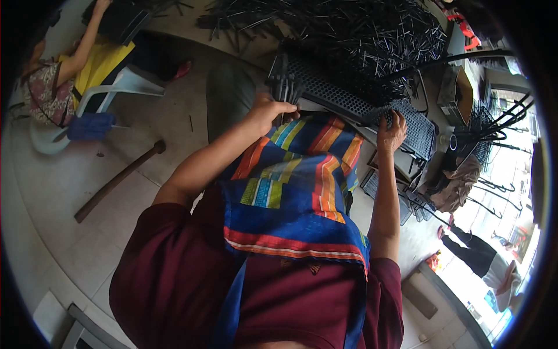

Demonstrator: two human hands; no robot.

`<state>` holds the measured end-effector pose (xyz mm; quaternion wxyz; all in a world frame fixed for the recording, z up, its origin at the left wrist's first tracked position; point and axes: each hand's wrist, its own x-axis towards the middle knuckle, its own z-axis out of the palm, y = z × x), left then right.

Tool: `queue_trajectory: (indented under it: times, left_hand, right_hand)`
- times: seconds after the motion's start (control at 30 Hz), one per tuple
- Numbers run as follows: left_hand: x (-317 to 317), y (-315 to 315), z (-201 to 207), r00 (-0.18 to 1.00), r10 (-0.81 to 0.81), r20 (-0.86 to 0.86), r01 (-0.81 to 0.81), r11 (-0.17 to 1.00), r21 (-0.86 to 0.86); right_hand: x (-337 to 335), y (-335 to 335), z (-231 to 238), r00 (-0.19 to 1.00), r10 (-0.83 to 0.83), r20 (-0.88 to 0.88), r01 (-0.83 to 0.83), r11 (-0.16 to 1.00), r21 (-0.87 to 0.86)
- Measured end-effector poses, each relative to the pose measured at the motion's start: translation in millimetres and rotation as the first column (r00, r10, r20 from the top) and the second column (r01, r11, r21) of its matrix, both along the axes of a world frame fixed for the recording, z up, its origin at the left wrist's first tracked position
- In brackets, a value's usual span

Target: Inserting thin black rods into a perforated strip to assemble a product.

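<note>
1. Left hand [267, 113]: fingers closed round a bundle of dark strips [285, 87], thumb laid across the near side. The bundle stands roughly upright at the left end of the perforated panel [336, 98]; whether it touches the panel cannot be told.
2. Right hand [393, 132]: fingers bent and slightly spread, resting at the near edge of the perforated panel, toward its right part. Whether they grip anything cannot be told.
3. Perforated panel: black, slanting across the space just beyond the wearer's lap, with loose dark pieces heaped along its far side.
4. Heap of black strips [372, 28]: spread in disorder beyond the panel.
5. Apron [296, 195]: blue with multicoloured patches, covering the lap, worn over a maroon shirt [302, 302].
6. Floor, left: a wooden stick [119, 185] with a knobbed end, lying on pale tiles [55, 200].
7. Right side: an open cardboard box [449, 110] and a crumpled brown cloth [460, 185].
8. Upper left: another person [49, 93] beside a white chair [135, 82].
</note>
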<state>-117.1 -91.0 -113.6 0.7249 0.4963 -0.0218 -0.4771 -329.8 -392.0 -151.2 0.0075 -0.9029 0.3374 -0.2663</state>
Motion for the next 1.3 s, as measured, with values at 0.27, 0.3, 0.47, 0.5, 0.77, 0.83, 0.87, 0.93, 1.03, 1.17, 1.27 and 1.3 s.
queue_trajectory:
  times: [0.27,0.3,0.47,0.5,0.77,0.83,0.87,0.93,1.03,1.17,1.27,1.3]
  left_hand:
    - [2.9,1.7,-13.8,0.986,-0.085,-0.145,0.092,0.995,0.041]
    - [1.6,2.4,-11.1,0.988,-0.055,-0.148,0.059,0.998,0.029]
    - [4.7,-1.9,3.7,0.982,-0.081,-0.168,0.088,0.996,0.035]
    - [5.5,-1.6,2.6,0.983,-0.069,-0.169,0.075,0.997,0.034]
    - [17.3,4.2,16.7,0.987,-0.073,-0.142,0.084,0.993,0.078]
    - [17.9,4.4,16.8,0.994,-0.035,-0.101,0.042,0.997,0.067]
    - [17.8,4.6,14.7,0.994,-0.03,-0.101,0.037,0.997,0.068]
    - [17.4,6.1,9.2,0.987,0.159,0.03,-0.161,0.974,0.159]
    - [28.0,11.2,5.4,0.935,0.143,-0.323,-0.086,0.979,0.185]
    - [20.6,6.1,12.3,0.971,0.193,-0.144,-0.17,0.973,0.157]
    - [24.1,5.7,13.5,0.974,0.226,-0.002,-0.224,0.968,0.11]
    - [28.9,6.3,4.5,0.977,0.183,-0.106,-0.164,0.973,0.164]
  right_hand:
    - [62.1,127.8,31.4,0.97,0.141,0.198,-0.238,0.393,0.888]
    - [84.6,149.4,58.2,0.959,0.145,0.244,-0.276,0.286,0.917]
    - [121.6,152.5,44.3,0.929,-0.104,0.355,-0.366,-0.117,0.923]
    - [123.6,151.6,42.7,0.927,-0.125,0.354,-0.371,-0.165,0.914]
    - [138.7,143.9,49.2,0.953,-0.118,0.279,-0.302,-0.31,0.902]
    - [143.0,142.8,50.4,0.962,-0.107,0.25,-0.271,-0.28,0.921]
    - [145.5,142.5,52.0,0.97,-0.098,0.222,-0.24,-0.247,0.939]
    - [149.0,143.3,62.0,0.945,-0.088,0.316,-0.323,-0.08,0.943]
    - [162.8,137.4,68.0,0.874,-0.079,0.479,-0.453,0.226,0.862]
    - [196.9,128.9,63.8,0.75,-0.003,0.661,-0.578,0.482,0.658]
    - [219.6,132.3,60.0,0.694,0.077,0.716,-0.64,0.522,0.564]
    - [225.6,132.9,56.3,0.7,0.108,0.706,-0.632,0.554,0.542]
